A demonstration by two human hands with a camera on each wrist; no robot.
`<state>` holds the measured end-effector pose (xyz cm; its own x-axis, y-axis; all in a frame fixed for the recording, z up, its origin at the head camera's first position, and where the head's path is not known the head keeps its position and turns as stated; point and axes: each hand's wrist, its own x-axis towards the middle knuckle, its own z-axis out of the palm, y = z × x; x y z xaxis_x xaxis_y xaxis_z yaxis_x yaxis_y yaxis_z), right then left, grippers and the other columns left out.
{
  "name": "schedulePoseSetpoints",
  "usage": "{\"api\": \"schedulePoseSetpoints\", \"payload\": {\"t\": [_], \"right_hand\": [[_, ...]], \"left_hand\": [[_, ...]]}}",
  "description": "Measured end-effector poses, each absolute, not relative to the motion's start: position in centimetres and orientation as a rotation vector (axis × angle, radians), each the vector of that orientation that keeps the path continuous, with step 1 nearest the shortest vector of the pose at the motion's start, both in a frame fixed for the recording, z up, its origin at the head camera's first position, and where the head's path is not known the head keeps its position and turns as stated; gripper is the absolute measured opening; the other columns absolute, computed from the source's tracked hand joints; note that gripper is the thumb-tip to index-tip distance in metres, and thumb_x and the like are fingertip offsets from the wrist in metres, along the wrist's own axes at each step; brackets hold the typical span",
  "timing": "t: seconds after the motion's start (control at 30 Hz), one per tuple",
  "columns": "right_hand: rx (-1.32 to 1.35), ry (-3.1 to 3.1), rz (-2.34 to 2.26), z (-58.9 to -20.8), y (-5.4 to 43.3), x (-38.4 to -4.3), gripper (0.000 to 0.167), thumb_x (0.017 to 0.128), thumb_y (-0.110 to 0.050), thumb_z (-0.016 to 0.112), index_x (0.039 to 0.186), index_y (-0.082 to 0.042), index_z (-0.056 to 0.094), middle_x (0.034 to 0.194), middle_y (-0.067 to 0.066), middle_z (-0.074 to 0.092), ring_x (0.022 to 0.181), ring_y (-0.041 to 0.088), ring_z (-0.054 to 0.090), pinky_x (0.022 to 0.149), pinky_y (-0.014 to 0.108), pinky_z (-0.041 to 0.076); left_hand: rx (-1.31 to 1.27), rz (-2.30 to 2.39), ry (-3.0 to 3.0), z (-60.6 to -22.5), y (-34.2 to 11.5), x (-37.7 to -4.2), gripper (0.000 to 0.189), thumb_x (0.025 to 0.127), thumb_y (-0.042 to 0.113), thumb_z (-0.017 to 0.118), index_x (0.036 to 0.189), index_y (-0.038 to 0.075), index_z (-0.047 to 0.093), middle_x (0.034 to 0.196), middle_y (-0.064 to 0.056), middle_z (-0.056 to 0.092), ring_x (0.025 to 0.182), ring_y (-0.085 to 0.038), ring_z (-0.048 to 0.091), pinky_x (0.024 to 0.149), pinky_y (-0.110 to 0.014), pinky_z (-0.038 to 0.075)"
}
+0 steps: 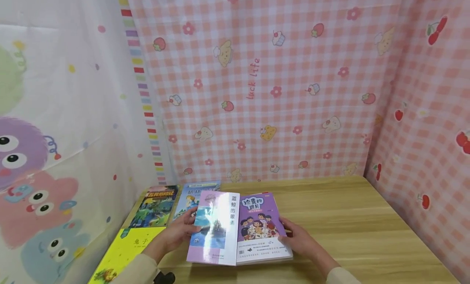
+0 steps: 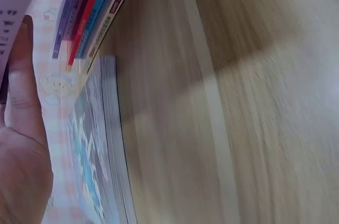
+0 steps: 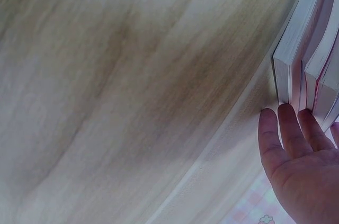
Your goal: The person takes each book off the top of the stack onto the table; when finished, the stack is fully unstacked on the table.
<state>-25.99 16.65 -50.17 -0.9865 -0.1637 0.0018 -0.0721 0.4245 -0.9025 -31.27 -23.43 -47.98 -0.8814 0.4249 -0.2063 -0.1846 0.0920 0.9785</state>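
My left hand [image 1: 180, 231] pinches the left edge of a pink-and-blue paperback book [image 1: 211, 229], its thumb on the cover. This book is tilted and overlaps the left side of a purple-and-white book [image 1: 258, 227]. Below the purple one, red, blue and white spines [image 2: 95, 23] show a stack in the left wrist view. My right hand [image 1: 302, 240] is at the stack's right edge. In the right wrist view, its straight fingers [image 3: 294, 131] meet the page edges of the stacked books [image 3: 288, 70].
On the left of the wooden table [image 1: 341, 218] lie a green dinosaur-style book [image 1: 154, 206], a blue book [image 1: 187, 196] partly covered by the pink one, and a yellow book [image 1: 123, 251]. Patterned cloth [image 1: 257, 112] walls the back and both sides. A small black object [image 1: 164, 278] shows at my left wrist.
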Motion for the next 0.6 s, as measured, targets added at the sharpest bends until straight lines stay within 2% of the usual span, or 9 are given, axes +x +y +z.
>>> {"api": "schedulePoseSetpoints", "payload": {"t": [0.07,0.17,0.37,0.6], "right_hand": [[-0.216,2.580,-1.623,-50.1,16.6,-26.0,0.065,0.089,0.001,0.067,0.147,0.009,0.038,0.139,0.033,0.048,0.119,0.048,0.055,0.100,0.054,0.044],[-0.238,2.575,-1.632,-50.0,16.5,-26.0,0.066,0.088,0.001,0.067,0.146,0.010,0.037,0.139,0.034,0.047,0.119,0.049,0.054,0.100,0.055,0.044],[-0.290,2.556,-1.647,-49.9,16.4,-26.0,0.067,0.088,0.001,0.067,0.146,0.013,0.035,0.139,0.037,0.045,0.119,0.051,0.054,0.100,0.055,0.044],[-0.301,2.542,-1.646,-50.0,16.5,-26.2,0.067,0.089,0.000,0.067,0.146,0.012,0.035,0.140,0.036,0.044,0.119,0.050,0.054,0.099,0.054,0.045]], "left_hand": [[0.224,1.860,1.920,-48.0,-24.2,-31.0,0.090,0.092,0.005,0.066,0.159,0.009,0.006,0.157,-0.029,0.022,0.114,-0.031,0.059,0.090,-0.050,0.052],[0.207,1.852,1.921,-48.1,-25.2,-30.5,0.089,0.092,0.005,0.066,0.158,0.008,0.007,0.154,-0.029,0.029,0.108,-0.028,0.063,0.088,-0.049,0.054],[0.140,1.797,1.883,-48.8,-27.4,-29.0,0.088,0.092,0.007,0.066,0.157,0.008,0.008,0.141,-0.018,0.052,0.106,-0.034,0.066,0.089,-0.049,0.054],[0.043,1.797,1.802,-49.5,-29.4,-27.5,0.095,0.088,0.002,0.070,0.158,0.008,0.005,0.140,-0.019,0.054,0.111,-0.040,0.063,0.092,-0.054,0.051]]}}
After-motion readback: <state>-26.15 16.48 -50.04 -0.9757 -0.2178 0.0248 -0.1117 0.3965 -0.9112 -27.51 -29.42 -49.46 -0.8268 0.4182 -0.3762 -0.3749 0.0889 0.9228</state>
